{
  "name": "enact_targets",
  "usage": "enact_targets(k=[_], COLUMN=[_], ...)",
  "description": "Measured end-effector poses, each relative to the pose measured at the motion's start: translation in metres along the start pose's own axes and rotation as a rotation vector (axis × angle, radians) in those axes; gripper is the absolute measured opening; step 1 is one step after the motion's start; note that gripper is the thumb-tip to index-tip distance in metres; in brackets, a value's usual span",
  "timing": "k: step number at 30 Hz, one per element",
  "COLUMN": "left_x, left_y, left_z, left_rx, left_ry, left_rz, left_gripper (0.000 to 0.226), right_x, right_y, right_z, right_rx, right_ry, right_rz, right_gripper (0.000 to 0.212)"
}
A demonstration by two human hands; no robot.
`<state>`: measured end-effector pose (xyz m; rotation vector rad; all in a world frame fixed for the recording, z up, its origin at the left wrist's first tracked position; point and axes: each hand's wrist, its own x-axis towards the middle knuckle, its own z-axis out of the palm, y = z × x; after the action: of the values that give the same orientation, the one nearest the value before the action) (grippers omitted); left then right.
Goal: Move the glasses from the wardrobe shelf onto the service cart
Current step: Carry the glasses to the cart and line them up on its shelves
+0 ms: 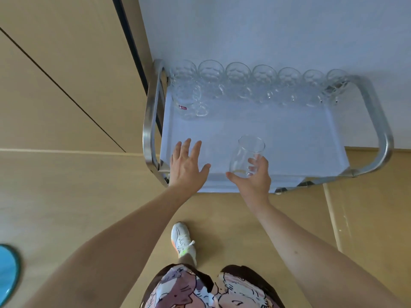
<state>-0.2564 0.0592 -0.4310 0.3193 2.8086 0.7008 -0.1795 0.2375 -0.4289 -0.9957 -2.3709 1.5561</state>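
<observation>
Right hand (251, 176) grip holds a clear smooth glass (247, 155) by its base, tilted, rim toward 12 o'clock, over the service cart (266, 134) near edge. Left hand (185, 163) at 9 o'clock of it, fingers spread wide, flat, holding nothing. Row of dimpled glasses (262, 83) along the cart's 12 o'clock edge.

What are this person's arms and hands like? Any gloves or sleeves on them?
None. Both arms are bare all the way up the frame. The left hand and right hand wear no gloves, rings, watch or bands that I can see. Lower down there are patterned shorts and a white sneaker.
</observation>
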Motion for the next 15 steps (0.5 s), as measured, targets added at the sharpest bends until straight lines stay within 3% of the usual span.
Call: enact_targets(k=[15], left_x=[-0.104], left_y=[0.067], left_z=[0.074], left_rx=[-0.006], left_ry=[0.095], left_rz=[-0.071], left_gripper=[0.072], right_x=[-0.034], right_y=[0.096], right_z=[-0.079], right_rx=[0.04], right_ry=[-0.136], right_rz=[-0.099], right_gripper=[0.084])
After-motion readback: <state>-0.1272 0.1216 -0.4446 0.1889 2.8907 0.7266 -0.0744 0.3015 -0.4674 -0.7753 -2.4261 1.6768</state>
